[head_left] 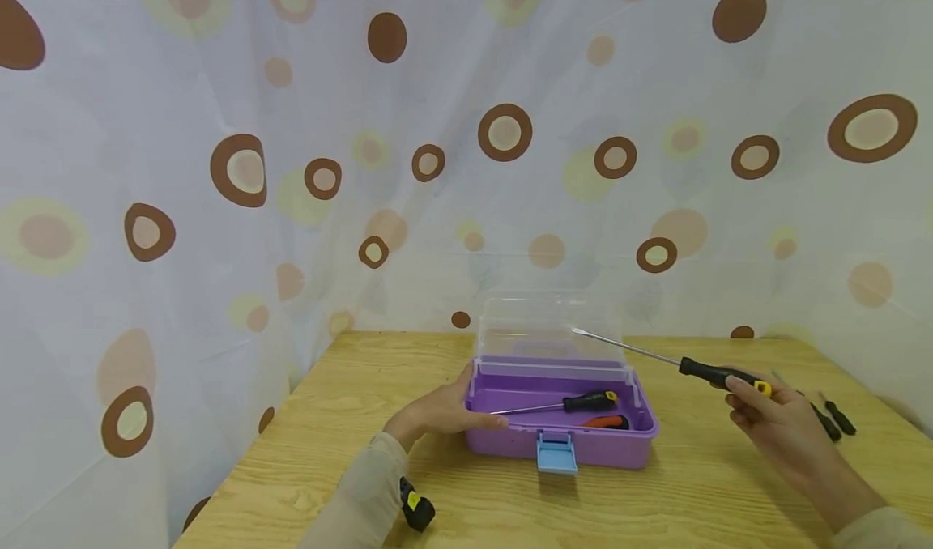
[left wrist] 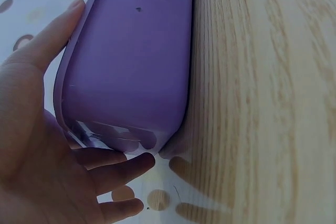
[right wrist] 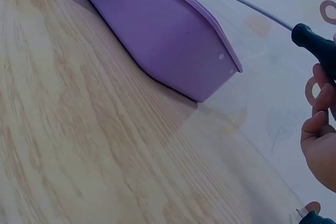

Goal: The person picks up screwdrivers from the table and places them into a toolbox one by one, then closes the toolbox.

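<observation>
A purple toolbox [head_left: 594, 447] with a blue latch stands on the table, its clear lid [head_left: 550, 330] raised at the back. At its left end my left hand [head_left: 445, 410] touches it, thumb along the front rim and fingers spread fairly straight by the end wall. Inside lie a black-and-yellow screwdriver [head_left: 589, 402] and a red-orange handled tool [head_left: 607, 423], partly hidden by the front wall. Right of the box, my right hand [head_left: 790, 429] grips the black handle of another screwdriver [head_left: 703, 370] in the air; its long flat-tipped shaft points left, over the box.
Two small black-handled tools [head_left: 841, 417] lie at the right of the wooden table [head_left: 291, 460], partly behind my right hand. A black-and-yellow object [head_left: 419, 510] sits beside my left forearm. A dotted curtain [head_left: 437, 201] hangs behind the table and along its sides.
</observation>
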`<state>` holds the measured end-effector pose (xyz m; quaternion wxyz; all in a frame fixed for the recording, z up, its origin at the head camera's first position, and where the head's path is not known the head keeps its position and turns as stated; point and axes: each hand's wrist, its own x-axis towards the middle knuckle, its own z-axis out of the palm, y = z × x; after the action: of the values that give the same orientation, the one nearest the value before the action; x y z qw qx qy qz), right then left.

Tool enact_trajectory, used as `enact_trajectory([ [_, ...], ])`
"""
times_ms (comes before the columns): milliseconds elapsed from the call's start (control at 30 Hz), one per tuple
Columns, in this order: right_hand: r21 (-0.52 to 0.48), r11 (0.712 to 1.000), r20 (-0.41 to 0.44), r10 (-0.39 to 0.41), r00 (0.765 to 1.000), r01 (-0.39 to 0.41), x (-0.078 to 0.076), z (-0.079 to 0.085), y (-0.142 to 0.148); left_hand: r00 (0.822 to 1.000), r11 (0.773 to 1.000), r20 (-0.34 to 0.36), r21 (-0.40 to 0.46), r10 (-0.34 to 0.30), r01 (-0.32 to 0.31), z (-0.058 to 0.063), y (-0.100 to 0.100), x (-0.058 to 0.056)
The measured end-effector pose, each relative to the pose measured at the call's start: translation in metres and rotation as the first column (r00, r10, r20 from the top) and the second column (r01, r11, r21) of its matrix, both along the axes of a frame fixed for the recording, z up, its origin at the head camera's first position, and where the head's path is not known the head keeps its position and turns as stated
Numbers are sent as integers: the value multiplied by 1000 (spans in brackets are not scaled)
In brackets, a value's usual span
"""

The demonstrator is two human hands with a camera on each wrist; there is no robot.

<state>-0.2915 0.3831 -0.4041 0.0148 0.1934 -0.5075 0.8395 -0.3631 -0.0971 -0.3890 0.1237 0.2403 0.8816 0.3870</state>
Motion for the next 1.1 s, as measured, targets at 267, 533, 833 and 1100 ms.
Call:
enact_trajectory([
  [267,83,996,21,10,1000,-12,-5,-5,-20,1000,1000,-10,19,-9,10,-1,0,-2],
  [533,136,990,49,17,999,-24,-7,-6,-42,1000,1000,-2,18,3,-3,0,0,-1],
  [833,222,973,118,-91,989,63,-7,-4,-60,1000,999,-3,48,0,0,1,-2,2],
  [1100,307,945,154,-161,975,108,-7,0,-69,1000,997,-24,71,-19,20,1,0,1],
])
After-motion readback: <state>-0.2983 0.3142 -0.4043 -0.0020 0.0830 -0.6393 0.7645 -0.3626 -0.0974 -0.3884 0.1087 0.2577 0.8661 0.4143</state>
